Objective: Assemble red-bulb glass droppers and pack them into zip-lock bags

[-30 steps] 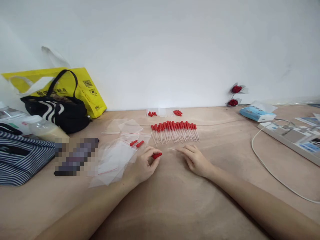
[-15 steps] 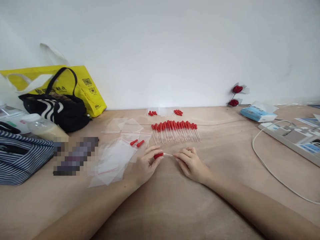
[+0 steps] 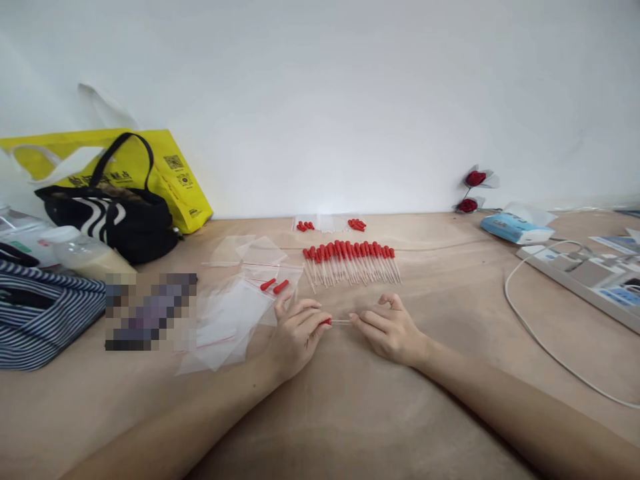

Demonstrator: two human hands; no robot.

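Note:
Between my hands, a thin clear dropper tube [image 3: 341, 322] lies level above the table, its left end at a red rubber bulb [image 3: 327, 321]. My left hand [image 3: 296, 333] is closed on the bulb, most of which its fingers hide. The fingertips of my right hand [image 3: 393, 331] pinch the tube's other end. Beyond my hands lies a row of droppers [image 3: 350, 260] with red bulbs pointing away from me. Two loose red bulbs [image 3: 275, 286] rest on clear zip bags [image 3: 230, 320] to the left of the row.
More red bulbs [image 3: 357, 225] lie in bags near the wall. On the left are a striped bag [image 3: 45, 313], a bottle [image 3: 90, 257], a black bag [image 3: 135, 227] and a yellow bag [image 3: 185, 180]. A tissue pack [image 3: 515, 227], a power strip [image 3: 590, 280] and a white cable [image 3: 530, 333] are on the right.
My left fingers have shifted over the bulb and cover more of it. My right hand has moved slightly right, its fingers still on the tube. The row of droppers looks unchanged.

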